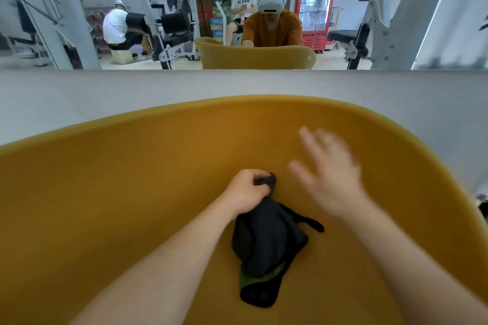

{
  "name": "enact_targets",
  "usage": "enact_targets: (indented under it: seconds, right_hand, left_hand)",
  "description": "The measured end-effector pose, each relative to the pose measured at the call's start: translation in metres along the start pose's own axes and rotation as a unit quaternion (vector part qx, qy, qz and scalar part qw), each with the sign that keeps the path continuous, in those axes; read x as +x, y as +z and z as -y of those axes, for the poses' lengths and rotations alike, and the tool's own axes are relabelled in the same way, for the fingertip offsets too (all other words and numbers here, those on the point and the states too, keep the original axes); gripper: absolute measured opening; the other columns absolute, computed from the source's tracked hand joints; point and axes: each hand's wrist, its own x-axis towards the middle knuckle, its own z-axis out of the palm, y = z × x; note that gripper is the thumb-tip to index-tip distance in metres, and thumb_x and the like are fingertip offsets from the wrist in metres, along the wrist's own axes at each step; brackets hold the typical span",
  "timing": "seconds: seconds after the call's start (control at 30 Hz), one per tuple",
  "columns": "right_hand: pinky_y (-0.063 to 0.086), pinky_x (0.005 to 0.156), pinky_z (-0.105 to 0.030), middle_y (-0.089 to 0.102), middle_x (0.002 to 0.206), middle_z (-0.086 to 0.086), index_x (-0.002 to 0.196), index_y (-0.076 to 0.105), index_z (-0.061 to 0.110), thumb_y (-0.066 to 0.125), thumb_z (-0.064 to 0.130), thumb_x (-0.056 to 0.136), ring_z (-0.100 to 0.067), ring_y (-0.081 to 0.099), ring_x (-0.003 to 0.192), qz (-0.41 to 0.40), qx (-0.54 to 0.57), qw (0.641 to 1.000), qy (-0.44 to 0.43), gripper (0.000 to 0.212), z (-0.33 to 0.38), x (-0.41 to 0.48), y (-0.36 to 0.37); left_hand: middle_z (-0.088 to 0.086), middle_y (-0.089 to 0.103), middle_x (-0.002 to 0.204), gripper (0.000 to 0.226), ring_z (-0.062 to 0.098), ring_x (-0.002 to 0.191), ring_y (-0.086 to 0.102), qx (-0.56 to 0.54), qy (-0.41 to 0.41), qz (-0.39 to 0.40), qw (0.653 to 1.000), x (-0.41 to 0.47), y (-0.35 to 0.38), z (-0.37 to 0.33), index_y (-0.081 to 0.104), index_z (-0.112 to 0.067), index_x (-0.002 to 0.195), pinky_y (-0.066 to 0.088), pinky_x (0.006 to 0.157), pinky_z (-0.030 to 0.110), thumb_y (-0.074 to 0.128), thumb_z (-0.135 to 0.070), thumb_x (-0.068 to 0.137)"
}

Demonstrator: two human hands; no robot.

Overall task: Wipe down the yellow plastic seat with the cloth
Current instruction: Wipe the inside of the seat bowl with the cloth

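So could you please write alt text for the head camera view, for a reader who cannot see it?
Seen from above, a left hand grips a bunched dark cloth on the curved inside of a yellow plastic seat, while the open right hand, motion-blurred, hovers beside it. Above the seat's rim, a wall mirror reflects a gym with exercise machines and a red drinks fridge.

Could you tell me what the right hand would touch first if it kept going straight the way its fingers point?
Probably the seat's curved yellow back wall; the right hand is open, blurred, with nothing visible between, though depth is uncertain.
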Motion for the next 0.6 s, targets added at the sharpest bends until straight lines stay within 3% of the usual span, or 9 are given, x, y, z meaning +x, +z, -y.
enact_targets:
  seconds: [0.03, 0.1, 0.17, 0.23, 0.3, 0.33, 0.47, 0.53, 0.6]
  right_hand:
    - [0.020, 0.117, -0.048, 0.000, 0.162, 0.009, 0.145, 0.002, 0.055, 0.046, 0.070, 0.084, -0.014, 0.006, 0.147, 0.085, 0.117, 0.989, -0.037, 0.076, 0.020, -0.017, 0.021]
    - [0.030, 0.114, -0.032, -0.002, 0.159, 0.019, 0.142, 0.000, 0.061, 0.067, 0.043, 0.086, -0.003, 0.017, 0.141, 0.181, 0.290, 0.937, -0.073, 0.089, 0.058, -0.042, 0.058]
    - [0.036, 0.110, -0.026, 0.027, 0.153, 0.015, 0.145, 0.019, 0.050, 0.069, 0.015, 0.087, 0.001, 0.032, 0.133, 0.107, 0.349, 0.927, -0.092, 0.084, 0.073, -0.040, 0.088]
    - [0.043, 0.105, -0.033, 0.052, 0.137, 0.011, 0.138, 0.045, 0.034, 0.061, 0.005, 0.087, -0.005, 0.049, 0.124, 0.011, 0.340, 0.938, -0.063, 0.061, 0.082, -0.028, 0.099]
    - [0.044, 0.102, -0.032, 0.061, 0.124, 0.008, 0.127, 0.059, 0.023, 0.056, 0.001, 0.087, -0.011, 0.055, 0.117, -0.062, 0.329, 0.942, -0.021, 0.045, 0.092, -0.014, 0.099]
    - [0.042, 0.101, -0.027, 0.062, 0.123, 0.007, 0.125, 0.060, 0.022, 0.054, 0.001, 0.088, -0.012, 0.055, 0.115, -0.093, 0.331, 0.939, 0.000, 0.042, 0.100, -0.004, 0.094]
    - [0.035, 0.109, -0.031, 0.051, 0.136, 0.003, 0.135, 0.050, 0.022, 0.049, 0.010, 0.089, -0.014, 0.044, 0.126, -0.202, 0.389, 0.898, 0.033, 0.047, 0.143, 0.032, 0.075]
    - [0.027, 0.115, -0.041, 0.040, 0.149, 0.001, 0.141, 0.044, 0.027, 0.048, 0.024, 0.089, -0.021, 0.031, 0.139, -0.180, 0.333, 0.925, -0.025, 0.052, 0.173, 0.032, 0.094]
    - [0.032, 0.108, -0.049, 0.034, 0.154, 0.003, 0.143, 0.041, 0.030, 0.046, 0.034, 0.088, -0.031, 0.029, 0.140, -0.145, 0.173, 0.968, -0.105, 0.056, 0.213, 0.014, 0.132]
  left_hand:
    - [-0.001, 0.065, 0.118, 0.028, 0.014, 0.104, 0.061, -0.032, -0.005, -0.005, 0.999, -0.007, -0.013, 0.000, 0.064, -0.019, 0.120, 0.051, 0.090, 0.030, 0.052, -0.013, 0.095]
    - [-0.003, 0.064, 0.115, 0.032, 0.012, 0.107, 0.059, -0.023, 0.002, -0.004, 1.000, -0.020, -0.037, -0.002, 0.065, -0.020, 0.117, 0.049, 0.090, 0.026, 0.044, -0.008, 0.097]
    - [-0.003, 0.063, 0.121, 0.034, 0.014, 0.116, 0.056, 0.088, 0.037, -0.008, 0.995, -0.032, -0.062, -0.003, 0.062, -0.021, 0.121, 0.046, 0.097, 0.028, 0.043, -0.010, 0.095]
    - [-0.003, 0.060, 0.128, 0.032, 0.016, 0.123, 0.051, 0.318, 0.103, -0.109, 0.936, -0.043, -0.095, -0.002, 0.059, -0.025, 0.124, 0.042, 0.103, 0.034, 0.049, -0.024, 0.095]
    - [0.002, 0.044, 0.144, 0.042, 0.023, 0.135, 0.035, 0.501, 0.155, -0.260, 0.811, -0.055, -0.133, 0.001, 0.051, -0.027, 0.133, 0.029, 0.113, 0.041, 0.052, -0.035, 0.092]
    - [0.006, 0.034, 0.151, 0.052, 0.027, 0.140, 0.027, 0.542, 0.135, -0.295, 0.775, -0.058, -0.152, 0.004, 0.041, -0.026, 0.140, 0.021, 0.116, 0.044, 0.054, -0.038, 0.091]
    - [0.010, 0.026, 0.154, 0.078, 0.030, 0.142, 0.023, 0.575, 0.069, -0.294, 0.761, -0.057, -0.188, 0.026, 0.013, -0.028, 0.152, 0.015, 0.118, 0.046, 0.059, -0.040, 0.089]
    - [0.006, 0.028, 0.153, 0.076, 0.027, 0.141, 0.024, 0.571, 0.093, -0.300, 0.759, -0.054, -0.192, 0.031, 0.016, -0.030, 0.151, 0.017, 0.116, 0.044, 0.059, -0.031, 0.088]
    - [0.003, 0.029, 0.151, 0.076, 0.024, 0.139, 0.024, 0.563, 0.108, -0.298, 0.763, -0.055, -0.200, 0.030, 0.018, -0.031, 0.151, 0.019, 0.113, 0.042, 0.056, -0.026, 0.085]
